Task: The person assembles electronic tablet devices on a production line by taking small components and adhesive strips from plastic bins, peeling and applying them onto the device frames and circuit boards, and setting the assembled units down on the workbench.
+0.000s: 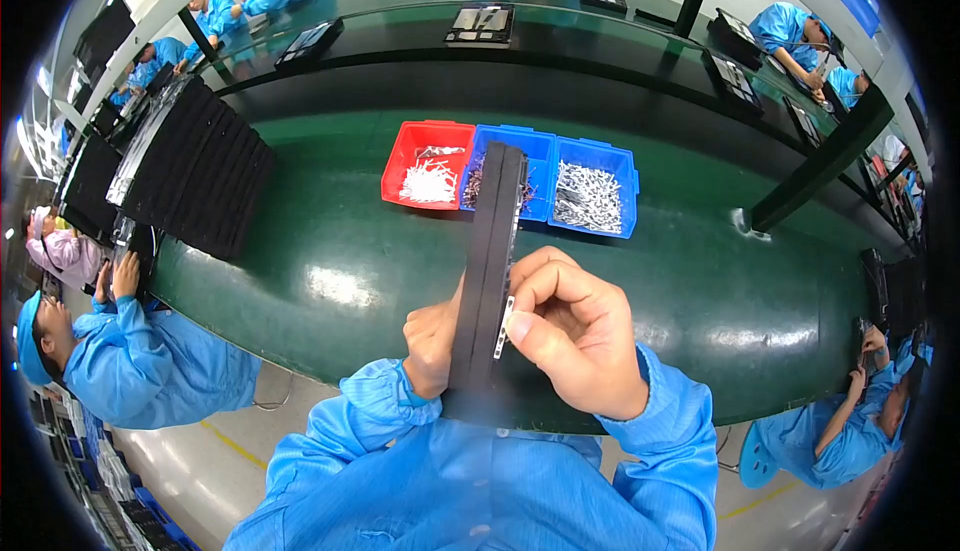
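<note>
A flat black slab-like unit stands on edge in front of me, tilted slightly to the right at its top. My left hand is closed around its left side, with most of the fingers hidden behind it. Against the unit's right face lies a small white strip with dark spots. The thumb and curled fingers of my right hand pinch that strip at its edge. Beyond the unit sit a red bin of small white parts, a blue bin of dark parts, partly hidden, and another blue bin of white-and-black pieces.
A tall stack of black trays stands on the left of the green table. Across the back runs a raised shelf bearing flat units. A dark post rises at right. Co-workers in blue sit at left and right.
</note>
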Demonstrator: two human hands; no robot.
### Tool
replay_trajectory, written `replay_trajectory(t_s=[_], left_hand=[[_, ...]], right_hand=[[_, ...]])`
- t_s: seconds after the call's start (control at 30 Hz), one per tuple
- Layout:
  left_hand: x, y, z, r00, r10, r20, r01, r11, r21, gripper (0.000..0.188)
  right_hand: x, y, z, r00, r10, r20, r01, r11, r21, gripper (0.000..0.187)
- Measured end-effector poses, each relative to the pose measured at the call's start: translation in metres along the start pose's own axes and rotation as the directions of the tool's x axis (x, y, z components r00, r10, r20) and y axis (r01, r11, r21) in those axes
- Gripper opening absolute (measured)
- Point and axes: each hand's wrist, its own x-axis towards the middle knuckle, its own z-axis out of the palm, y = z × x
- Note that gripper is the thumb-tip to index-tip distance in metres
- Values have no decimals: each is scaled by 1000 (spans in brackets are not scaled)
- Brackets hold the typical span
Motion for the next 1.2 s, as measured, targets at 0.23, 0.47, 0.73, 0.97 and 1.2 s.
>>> replay_trajectory(t_s=[0.23,0.47,0.73,0.97,1.2], left_hand=[[0,-4,6,1000,-12,-2,12,999,42,65],[5,0,0,999,35,8,-35,996,85,66],[12,1,-3,978,207,34,-209,940,269,66],[16,6,-5,977,212,28,-213,951,225,64],[-24,-34,5,998,38,53,-40,999,31,47]], right_hand=[[3,-4,-2,1000,-8,24,8,999,-33,4],[2,-2,-2,1000,5,31,-3,999,-47,5],[3,-10,6,989,115,-97,-110,992,58,6],[2,-12,8,991,93,-95,-88,995,54,5],[-1,5,0,846,-533,21,457,705,-542,13]])
